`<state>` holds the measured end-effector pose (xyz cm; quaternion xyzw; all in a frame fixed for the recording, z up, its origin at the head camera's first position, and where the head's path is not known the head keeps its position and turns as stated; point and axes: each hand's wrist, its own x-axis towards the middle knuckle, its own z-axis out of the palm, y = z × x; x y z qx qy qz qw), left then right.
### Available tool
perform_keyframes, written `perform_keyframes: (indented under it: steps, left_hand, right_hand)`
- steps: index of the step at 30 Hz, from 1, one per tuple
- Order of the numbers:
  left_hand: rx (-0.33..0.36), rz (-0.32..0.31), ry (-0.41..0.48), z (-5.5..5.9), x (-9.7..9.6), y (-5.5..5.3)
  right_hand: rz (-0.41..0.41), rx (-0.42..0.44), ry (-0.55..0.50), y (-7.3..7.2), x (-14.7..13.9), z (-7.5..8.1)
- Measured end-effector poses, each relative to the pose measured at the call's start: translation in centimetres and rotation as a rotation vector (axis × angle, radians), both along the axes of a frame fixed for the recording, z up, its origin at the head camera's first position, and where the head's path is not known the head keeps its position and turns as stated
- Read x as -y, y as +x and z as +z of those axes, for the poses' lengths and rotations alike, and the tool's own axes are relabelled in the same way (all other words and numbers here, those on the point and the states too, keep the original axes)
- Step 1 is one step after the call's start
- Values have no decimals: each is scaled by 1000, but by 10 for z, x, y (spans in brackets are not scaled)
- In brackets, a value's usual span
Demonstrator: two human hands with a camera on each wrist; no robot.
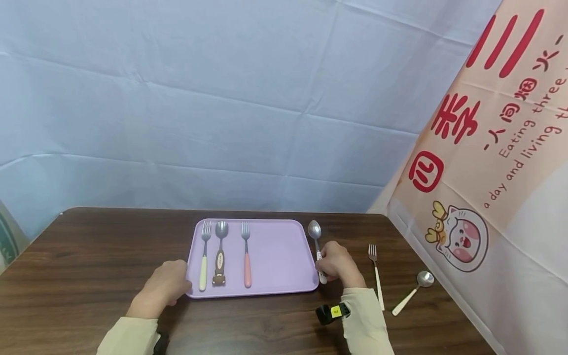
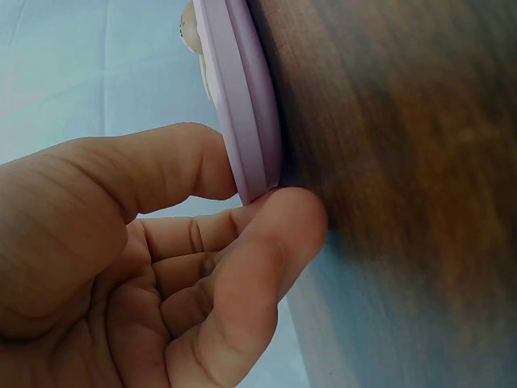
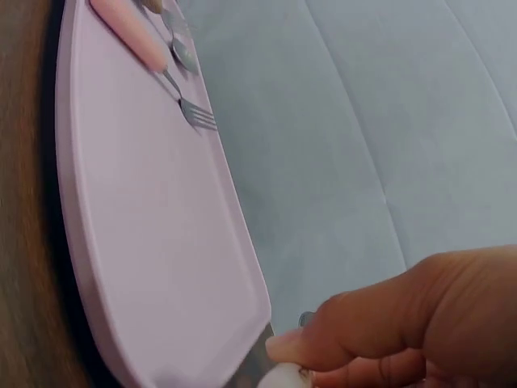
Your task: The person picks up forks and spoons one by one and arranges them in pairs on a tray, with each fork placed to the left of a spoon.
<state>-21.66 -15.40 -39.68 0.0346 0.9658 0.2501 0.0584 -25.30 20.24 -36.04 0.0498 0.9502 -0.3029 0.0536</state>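
A lilac tray (image 1: 281, 259) lies on the dark wooden table. My left hand (image 1: 165, 285) pinches its near left corner; in the left wrist view the thumb lies on the rim and a fingertip is right below it. On the tray's left half are a fork with a pale yellow handle (image 1: 203, 273), a spoon with a brown bear handle (image 1: 219, 260) and a fork with a pink handle (image 1: 247, 268). My right hand (image 1: 338, 263) pinches the white patterned handle of a spoon (image 1: 314, 230) just beyond the tray's right edge, bowl pointing away from me.
Right of the right hand lie a fork with a white handle (image 1: 378, 286) and a spoon with a white handle (image 1: 406, 301). A pale blue cloth (image 1: 222, 113) hangs behind the table. A printed cloth (image 1: 501, 128) hangs along the right side.
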Motion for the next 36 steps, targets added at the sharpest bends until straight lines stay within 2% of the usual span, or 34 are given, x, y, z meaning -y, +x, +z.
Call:
perform_keyframes:
  steps: [17, 28, 36]
  left_hand:
    - [7, 6, -3, 0, 0, 0]
    - [-8, -4, -12, -1, 0, -1]
    - [2, 4, -6, 0, 0, -1]
  right_hand:
    - [88, -1, 39, -9, 34, -6]
    - [126, 11, -1, -13, 58, -13]
    - [182, -35, 20, -16, 78, -19]
